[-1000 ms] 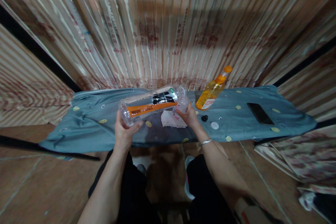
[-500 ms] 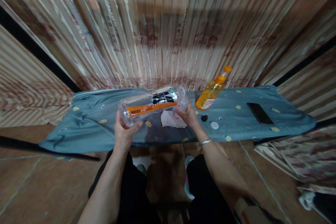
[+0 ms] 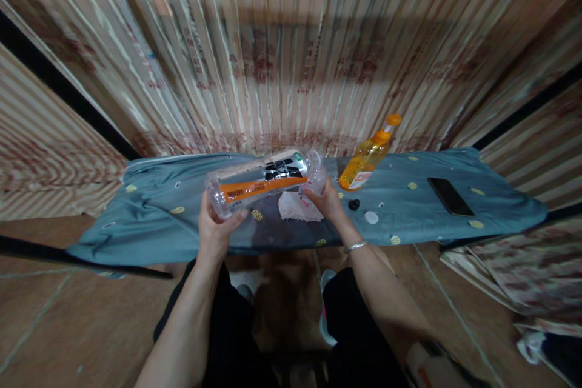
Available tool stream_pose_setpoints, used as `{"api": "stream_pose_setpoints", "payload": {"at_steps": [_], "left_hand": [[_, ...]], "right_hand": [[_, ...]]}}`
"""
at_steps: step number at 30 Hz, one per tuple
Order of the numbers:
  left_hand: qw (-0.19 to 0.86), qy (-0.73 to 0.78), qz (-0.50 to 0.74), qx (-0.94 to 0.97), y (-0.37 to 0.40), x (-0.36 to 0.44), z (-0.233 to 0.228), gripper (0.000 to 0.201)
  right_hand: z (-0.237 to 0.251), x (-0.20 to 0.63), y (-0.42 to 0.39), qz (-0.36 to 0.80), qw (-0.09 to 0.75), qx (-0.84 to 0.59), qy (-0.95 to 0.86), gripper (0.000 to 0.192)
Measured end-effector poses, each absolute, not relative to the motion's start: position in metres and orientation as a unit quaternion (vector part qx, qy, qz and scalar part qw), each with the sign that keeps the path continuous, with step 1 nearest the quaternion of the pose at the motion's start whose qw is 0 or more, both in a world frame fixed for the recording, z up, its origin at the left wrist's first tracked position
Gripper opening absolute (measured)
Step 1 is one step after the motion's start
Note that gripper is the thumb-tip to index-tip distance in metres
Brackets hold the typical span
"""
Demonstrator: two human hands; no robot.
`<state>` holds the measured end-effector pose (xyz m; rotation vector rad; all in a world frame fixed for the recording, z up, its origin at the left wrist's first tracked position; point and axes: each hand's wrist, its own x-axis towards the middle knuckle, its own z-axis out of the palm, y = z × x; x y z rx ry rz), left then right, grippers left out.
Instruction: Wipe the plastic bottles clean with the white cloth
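A large clear plastic bottle [image 3: 261, 180] with an orange, silver and black label lies tilted in the air above the cloth, its right end a little higher. My left hand [image 3: 216, 227] is wrapped round its left end, thumb along the near side. At the other end, my right hand [image 3: 328, 199] grips clear ridged plastic with some pink marking; whether this is the bottle's own neck or a separate piece I cannot tell. Beneath that end sits a white cloth [image 3: 297, 208] with a frayed edge, partly hidden by the bottle and fingers.
A blue-grey patterned cloth [image 3: 154, 218] covers the narrow table. To the right stand a pump bottle of yellow-orange liquid [image 3: 366, 160], a black cap [image 3: 353, 204], a white cap [image 3: 371, 217] and a dark phone [image 3: 450, 196]. Striped curtains [image 3: 291, 60] hang close behind and at both sides.
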<state>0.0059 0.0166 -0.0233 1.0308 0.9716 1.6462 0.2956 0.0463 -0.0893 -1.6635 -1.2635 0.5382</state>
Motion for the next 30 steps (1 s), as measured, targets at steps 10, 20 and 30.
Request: {"api": "stream_pose_setpoints", "payload": {"at_steps": [10, 20, 30], "left_hand": [[0.457, 0.391, 0.669, 0.436, 0.0187, 0.0043, -0.0279, 0.088], [0.464, 0.395, 0.67, 0.424, 0.0181, 0.0053, -0.0261, 0.091], [0.467, 0.393, 0.669, 0.425, 0.0187, 0.0048, -0.026, 0.091]], "right_hand": [[-0.0937, 0.2966, 0.048, 0.224, 0.486, -0.672, -0.512, 0.055], [-0.0918, 0.2973, 0.049, 0.234, 0.471, -0.681, -0.509, 0.06], [-0.0976, 0.302, 0.0509, 0.227, 0.464, -0.682, -0.518, 0.063]]}}
